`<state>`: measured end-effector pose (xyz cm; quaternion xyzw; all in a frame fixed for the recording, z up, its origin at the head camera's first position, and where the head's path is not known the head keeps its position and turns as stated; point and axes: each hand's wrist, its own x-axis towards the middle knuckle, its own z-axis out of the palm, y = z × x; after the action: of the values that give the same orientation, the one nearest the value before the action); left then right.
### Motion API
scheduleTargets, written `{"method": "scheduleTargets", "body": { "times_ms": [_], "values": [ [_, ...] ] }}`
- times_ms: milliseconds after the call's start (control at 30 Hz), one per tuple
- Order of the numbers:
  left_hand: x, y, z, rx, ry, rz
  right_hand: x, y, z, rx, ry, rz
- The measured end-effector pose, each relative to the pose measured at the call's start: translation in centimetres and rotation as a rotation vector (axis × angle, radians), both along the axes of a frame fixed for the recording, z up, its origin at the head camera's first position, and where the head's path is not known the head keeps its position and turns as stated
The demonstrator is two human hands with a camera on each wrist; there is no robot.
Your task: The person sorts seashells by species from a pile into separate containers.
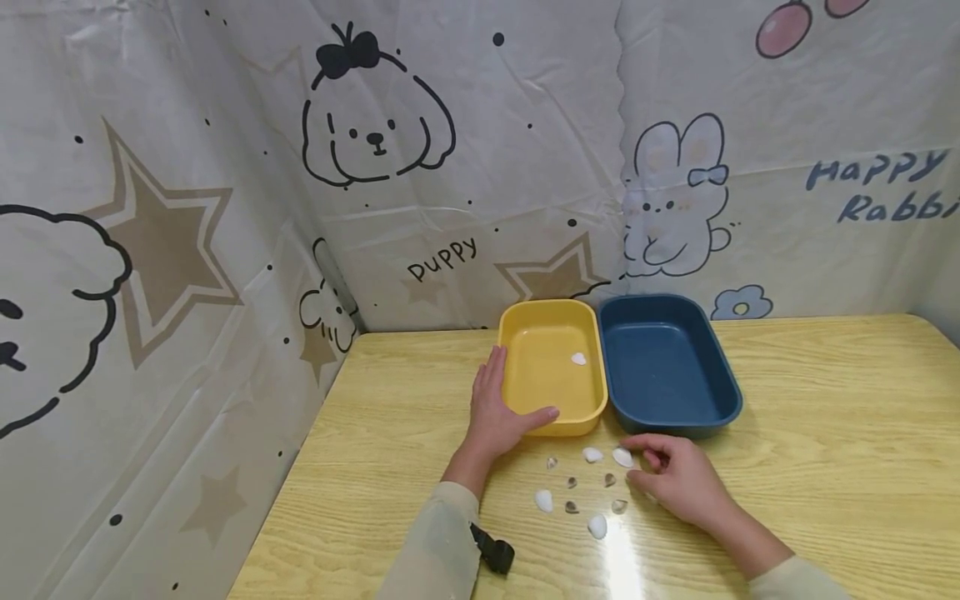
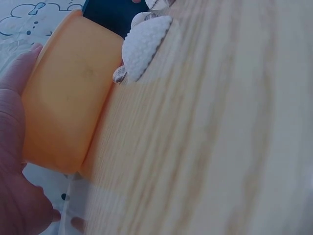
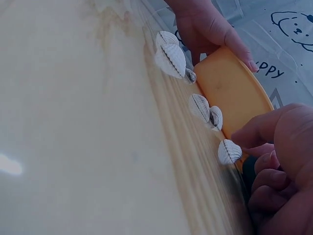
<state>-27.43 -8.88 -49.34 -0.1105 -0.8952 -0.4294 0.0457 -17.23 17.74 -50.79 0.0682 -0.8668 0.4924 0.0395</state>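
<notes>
My left hand (image 1: pixel 501 417) rests on the near left corner of a yellow tub (image 1: pixel 551 375), fingers straight along its outer side and thumb over the front rim. Inside that tub lies one white seashell (image 1: pixel 578 358). My right hand (image 1: pixel 686 479) is low over the table, its index fingertip at the edge of a white seashell (image 1: pixel 622 457). The thumb stands apart from the index finger, and the other fingers bend loosely. Another white seashell (image 1: pixel 592 455) lies just left of it. Several small brownish shells (image 1: pixel 609 480) are spread nearby.
A dark blue tub (image 1: pixel 667 367) stands against the yellow tub's right side. More white shells, one at the left (image 1: pixel 543 501) and one at the front (image 1: pixel 597 526), lie on the wooden table (image 1: pixel 840 417). A printed curtain (image 1: pixel 480 167) hangs behind.
</notes>
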Motion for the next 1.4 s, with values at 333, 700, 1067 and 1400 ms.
{"method": "scheduleTargets", "body": {
  "times_ms": [333, 700, 1067, 1400],
  "values": [
    [0.17, 0.10, 0.15, 0.006, -0.015, -0.001, 0.05, -0.10, 0.21, 0.095, -0.008, -0.048],
    [0.26, 0.04, 0.09, 0.000, -0.017, -0.001, 0.10, -0.21, 0.14, 0.128, -0.037, -0.081],
    [0.19, -0.02, -0.08, -0.001, -0.013, 0.003, -0.08, -0.16, 0.52, 0.148, -0.064, 0.010],
    [-0.06, 0.02, -0.10, 0.003, -0.011, 0.000, -0.35, -0.12, 0.55, 0.191, -0.061, 0.011]
  ]
}}
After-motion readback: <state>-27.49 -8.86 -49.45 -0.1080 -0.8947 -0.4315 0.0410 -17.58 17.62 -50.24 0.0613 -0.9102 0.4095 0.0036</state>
